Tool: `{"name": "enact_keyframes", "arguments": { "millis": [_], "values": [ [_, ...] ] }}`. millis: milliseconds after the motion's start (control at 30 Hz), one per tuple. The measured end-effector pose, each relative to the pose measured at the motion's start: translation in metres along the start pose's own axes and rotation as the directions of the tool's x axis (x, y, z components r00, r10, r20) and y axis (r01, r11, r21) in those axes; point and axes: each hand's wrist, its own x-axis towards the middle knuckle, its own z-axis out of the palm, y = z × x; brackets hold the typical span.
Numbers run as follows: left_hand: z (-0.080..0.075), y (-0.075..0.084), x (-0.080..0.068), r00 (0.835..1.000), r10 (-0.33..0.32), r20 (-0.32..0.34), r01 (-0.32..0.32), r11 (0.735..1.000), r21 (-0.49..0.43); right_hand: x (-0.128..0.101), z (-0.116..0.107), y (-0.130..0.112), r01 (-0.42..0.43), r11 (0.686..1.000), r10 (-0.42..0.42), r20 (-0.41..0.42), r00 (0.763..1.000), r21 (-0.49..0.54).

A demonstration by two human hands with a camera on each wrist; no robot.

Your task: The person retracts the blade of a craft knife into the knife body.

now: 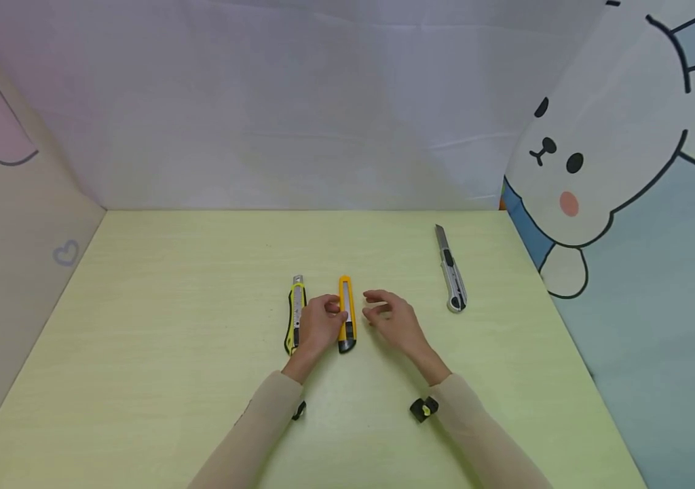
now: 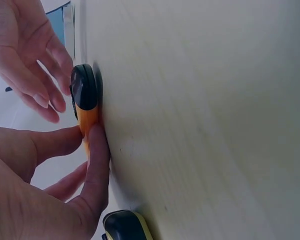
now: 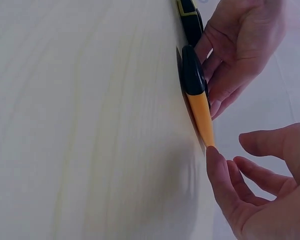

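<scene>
An orange utility knife [image 1: 347, 314] with a black end cap lies on the table in front of me. My left hand [image 1: 321, 320] pinches its left edge between thumb and fingers, as the left wrist view [image 2: 90, 117] shows. To the right of it, my right hand [image 1: 395, 319] hovers with relaxed, slightly bent fingers, apart from the knife in the head view and holding nothing. A yellow-and-black utility knife [image 1: 296, 312] lies just left of my left hand, which partly covers its lower end.
Farther right on the table [image 1: 189, 326] lies a grey utility knife [image 1: 453, 275], its blade end pointing toward the back. White cloth [image 1: 298, 122] rises behind the table, and a cartoon-printed cloth [image 1: 641, 285] hangs along the right side.
</scene>
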Motion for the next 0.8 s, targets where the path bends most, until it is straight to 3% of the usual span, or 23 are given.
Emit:
{"name": "enact_keyframes", "arguments": {
  "millis": [800],
  "values": [
    [0.001, -0.005, -0.003, 1.0, 0.025, -0.015, -0.025, 1.0, -0.005, 0.006, -0.039, 0.012, -0.009, 0.999, 0.012, -0.074, 0.997, 0.04]
  ]
}}
